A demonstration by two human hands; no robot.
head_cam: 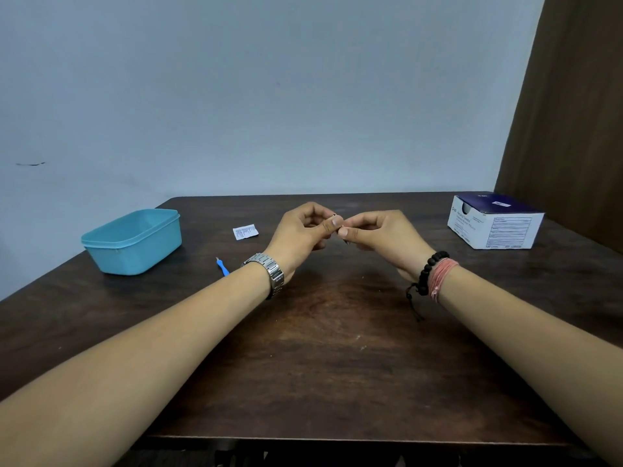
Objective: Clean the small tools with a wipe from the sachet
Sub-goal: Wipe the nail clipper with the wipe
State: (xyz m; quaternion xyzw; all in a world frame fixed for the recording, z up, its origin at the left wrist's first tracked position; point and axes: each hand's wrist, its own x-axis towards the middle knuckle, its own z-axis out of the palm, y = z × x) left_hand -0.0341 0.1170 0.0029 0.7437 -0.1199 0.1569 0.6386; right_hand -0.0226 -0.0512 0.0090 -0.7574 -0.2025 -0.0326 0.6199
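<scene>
Teal tub [133,242] at table [337,332] far left; white-blue box [494,222] far right, brown curtain [573,112] behind.

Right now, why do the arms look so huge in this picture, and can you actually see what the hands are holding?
Head view: the wide-angle lens stretches the forearms near the bottom corners and bows the table edges. Lighting is soft and even, no glare. The left hand and right hand pinch something tiny and dark between them, too small to identify. The box print is blurred.

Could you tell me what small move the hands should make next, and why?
Probably draw whatever the left hand and right hand pinch between them through once more; it is too small to identify. The blue tool lies untouched beside the sachet.
</scene>
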